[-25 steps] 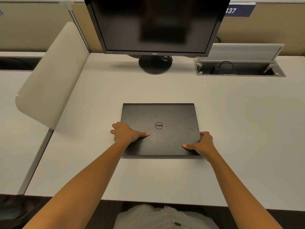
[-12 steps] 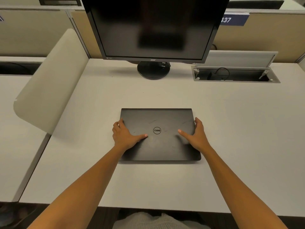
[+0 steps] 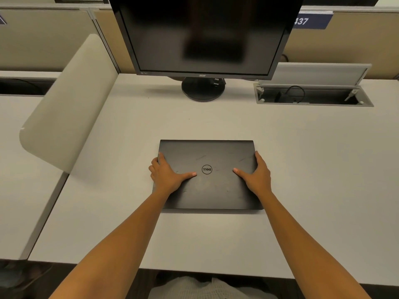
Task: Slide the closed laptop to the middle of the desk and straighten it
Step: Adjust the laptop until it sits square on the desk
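Where hands (image 3: 170, 175) rest: Dell-marked laptop (image 3: 208, 175).

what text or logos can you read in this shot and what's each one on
"DELL", in a ring, upside down from this view: on the lid of the closed laptop.
"acer": on the lower bezel of the monitor.
"437", with its left edge hidden behind the monitor, so more characters may come before it: on the blue sign on the partition.
A small mark at the bezel's lower left corner is too small to read.
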`<control>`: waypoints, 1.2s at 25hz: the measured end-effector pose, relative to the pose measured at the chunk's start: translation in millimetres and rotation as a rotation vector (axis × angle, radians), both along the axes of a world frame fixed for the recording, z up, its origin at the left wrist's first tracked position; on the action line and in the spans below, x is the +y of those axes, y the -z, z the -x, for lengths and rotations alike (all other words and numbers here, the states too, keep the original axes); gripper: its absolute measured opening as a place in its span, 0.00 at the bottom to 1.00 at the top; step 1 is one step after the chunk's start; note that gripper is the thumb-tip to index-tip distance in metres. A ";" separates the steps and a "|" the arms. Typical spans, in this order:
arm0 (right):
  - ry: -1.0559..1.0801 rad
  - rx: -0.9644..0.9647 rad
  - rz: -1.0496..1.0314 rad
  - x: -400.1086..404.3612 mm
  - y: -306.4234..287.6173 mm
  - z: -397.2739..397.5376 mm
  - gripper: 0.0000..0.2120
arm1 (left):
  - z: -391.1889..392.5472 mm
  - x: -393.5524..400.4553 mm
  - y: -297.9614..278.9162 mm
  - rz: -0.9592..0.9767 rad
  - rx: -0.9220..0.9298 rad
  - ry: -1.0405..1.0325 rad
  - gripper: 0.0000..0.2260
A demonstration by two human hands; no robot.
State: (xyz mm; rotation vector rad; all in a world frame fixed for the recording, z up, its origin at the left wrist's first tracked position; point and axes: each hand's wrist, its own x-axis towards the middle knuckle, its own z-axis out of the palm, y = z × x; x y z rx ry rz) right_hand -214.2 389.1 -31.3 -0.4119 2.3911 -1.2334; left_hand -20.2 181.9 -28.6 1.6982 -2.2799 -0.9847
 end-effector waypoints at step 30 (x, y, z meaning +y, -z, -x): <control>-0.048 -0.021 0.036 16.0 2.4 -1.4 0.49 | -1.4 6.9 -7.6 -0.003 -0.055 0.024 0.66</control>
